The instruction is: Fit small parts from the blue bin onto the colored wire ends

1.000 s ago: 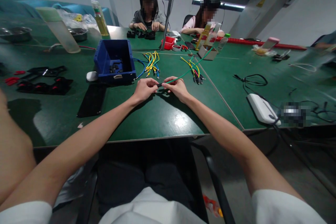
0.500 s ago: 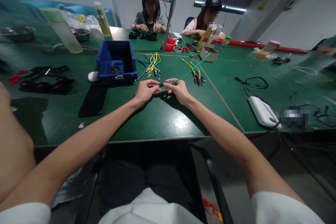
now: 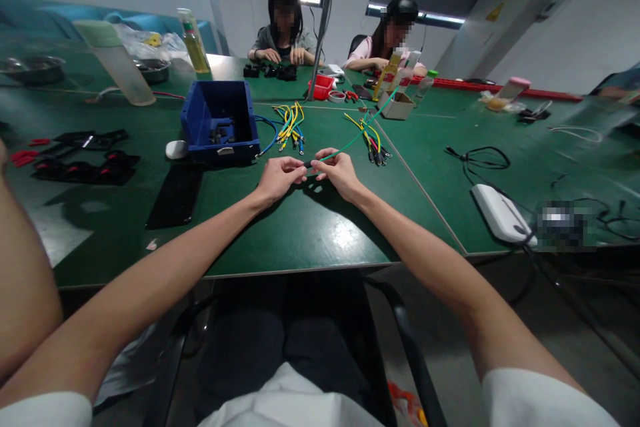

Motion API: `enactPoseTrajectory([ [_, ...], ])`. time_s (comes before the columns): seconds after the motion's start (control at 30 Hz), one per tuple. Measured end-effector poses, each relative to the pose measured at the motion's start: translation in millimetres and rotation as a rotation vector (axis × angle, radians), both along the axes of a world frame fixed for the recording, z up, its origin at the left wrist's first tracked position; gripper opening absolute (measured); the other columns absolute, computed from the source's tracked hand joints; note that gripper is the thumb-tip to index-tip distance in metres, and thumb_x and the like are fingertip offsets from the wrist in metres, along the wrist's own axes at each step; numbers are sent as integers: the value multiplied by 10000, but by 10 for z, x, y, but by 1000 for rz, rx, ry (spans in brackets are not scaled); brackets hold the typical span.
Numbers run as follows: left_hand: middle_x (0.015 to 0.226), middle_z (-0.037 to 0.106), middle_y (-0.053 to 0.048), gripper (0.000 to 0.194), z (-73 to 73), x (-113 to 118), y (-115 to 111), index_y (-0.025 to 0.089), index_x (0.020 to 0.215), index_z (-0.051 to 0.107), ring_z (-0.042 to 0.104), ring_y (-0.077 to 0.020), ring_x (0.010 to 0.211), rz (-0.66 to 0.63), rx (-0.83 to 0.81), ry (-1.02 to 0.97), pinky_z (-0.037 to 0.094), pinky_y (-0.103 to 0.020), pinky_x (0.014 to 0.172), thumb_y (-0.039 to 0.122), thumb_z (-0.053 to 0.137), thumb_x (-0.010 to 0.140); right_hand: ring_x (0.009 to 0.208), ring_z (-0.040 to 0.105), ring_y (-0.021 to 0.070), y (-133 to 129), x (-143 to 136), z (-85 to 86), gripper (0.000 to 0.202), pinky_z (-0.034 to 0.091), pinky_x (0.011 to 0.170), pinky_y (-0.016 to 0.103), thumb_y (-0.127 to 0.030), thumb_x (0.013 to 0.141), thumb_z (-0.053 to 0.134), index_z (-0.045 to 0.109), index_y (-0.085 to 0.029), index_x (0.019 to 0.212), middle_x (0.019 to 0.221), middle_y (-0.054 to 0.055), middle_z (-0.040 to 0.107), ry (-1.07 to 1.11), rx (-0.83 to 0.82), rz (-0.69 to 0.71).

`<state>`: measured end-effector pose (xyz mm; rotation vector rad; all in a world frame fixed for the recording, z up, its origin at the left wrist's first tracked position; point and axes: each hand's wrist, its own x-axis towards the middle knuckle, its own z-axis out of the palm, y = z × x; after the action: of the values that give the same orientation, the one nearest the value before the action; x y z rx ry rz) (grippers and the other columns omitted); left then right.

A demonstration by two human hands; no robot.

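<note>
Above the middle of the green table (image 3: pixel 295 233), my left hand (image 3: pixel 278 180) pinches a small black sleeve-like piece (image 3: pixel 307 165) between thumb and fingertips. My right hand (image 3: pixel 343 175) grips the same end, with its fingers closed round the green wire (image 3: pixel 350 143) where it meets the black piece. The wire's free length rises away to the upper right. Just beyond my hands lie a bundle of yellow, blue and green wires (image 3: pixel 290 125) with metal end lugs, and a smaller bundle of wires (image 3: pixel 371 140) with black ends. The join inside my fingers is partly hidden.
A blue bin (image 3: pixel 220 152) with black parts stands left, a black phone (image 3: pixel 175 197) before it. Black fixtures (image 3: pixel 85 170) lie farther left; a white power strip (image 3: pixel 503 213) with cables lies right. A metal pole (image 3: pixel 323 27) rises beyond. Two people sit opposite; another person's arm (image 3: pixel 25 260) shows left.
The view has shifted slightly. The green wire's far end has swung a little up and left. Both hands keep their hold, and the arm at the left edge has moved slightly.
</note>
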<state>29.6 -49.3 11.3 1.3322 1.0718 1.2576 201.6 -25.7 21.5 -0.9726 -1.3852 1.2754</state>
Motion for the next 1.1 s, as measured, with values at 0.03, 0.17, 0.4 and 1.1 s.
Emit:
enactPoseTrajectory([
  [0.03,749,713,-60,350,-5,-3,0,108,845,680,674,-150,638,0,9,12,530,-272,637,377,810,661,649,693,147,-9,-6,-1,443,530,512,206,-423,603,847,593,-183,876,699,-18,661,-1,1,13],
  [0.17,729,713,-60,354,-5,-11,-9,123,814,685,659,-153,633,2,27,68,521,-271,623,436,786,683,705,714,158,-39,-15,-20,415,556,564,214,-427,648,829,601,-179,891,730,5,703,1,0,79],
  [0.4,764,730,-61,274,-27,-26,6,139,809,711,650,-158,656,37,97,210,510,-261,634,399,720,724,736,727,167,-43,-10,-39,385,577,624,231,-415,666,835,596,-181,856,746,19,736,-3,23,88],
  [1.1,541,577,8,217,25,8,24,154,702,629,483,-114,497,110,24,434,355,-240,518,357,596,771,689,708,171,-39,-71,-62,469,554,559,237,-399,570,877,554,-197,842,672,-24,662,44,5,-14],
])
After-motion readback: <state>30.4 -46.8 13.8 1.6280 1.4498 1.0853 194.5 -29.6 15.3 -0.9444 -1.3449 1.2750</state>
